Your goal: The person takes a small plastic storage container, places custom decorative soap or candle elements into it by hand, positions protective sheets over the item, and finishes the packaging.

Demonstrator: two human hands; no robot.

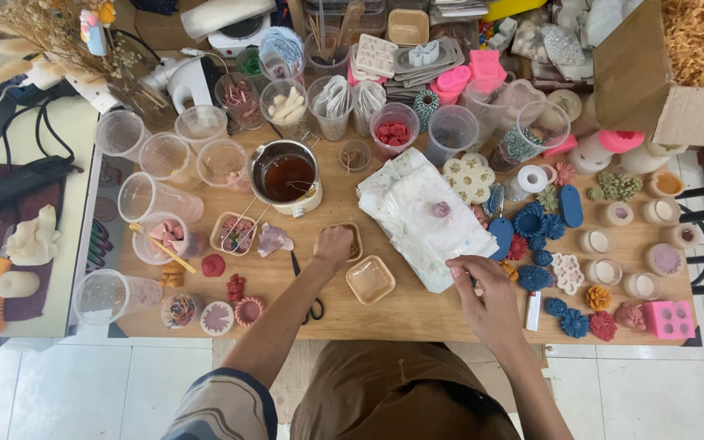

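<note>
Now my left hand [334, 244] rests closed over a small square tan tray [350, 241] near the middle of the wooden bench [417, 314], its grip curled around the tray's near-left edge so that most of the tray is hidden beneath my knuckles. My right hand [482, 287] lies at the near corner of a stack of white wipes [421, 216], fingers bent down onto its edge; whether that grip actually pinches anything I cannot tell, since the fingertips are turned away from view. A small pinkish lump [442, 209] sits on top of the stack. Between my two hands stands a second square tray [370, 279], pale and shallow, apart from both. Black scissors [313, 303] lie partly under my left forearm. Just behind my left hand a metal pot of dark liquid [287, 175] stands on a small warmer. To the right of the wipes, blue flower-shaped pieces [531, 224] are scattered, and clear plastic cups [160, 175] crowd the left side of the bench.
</note>
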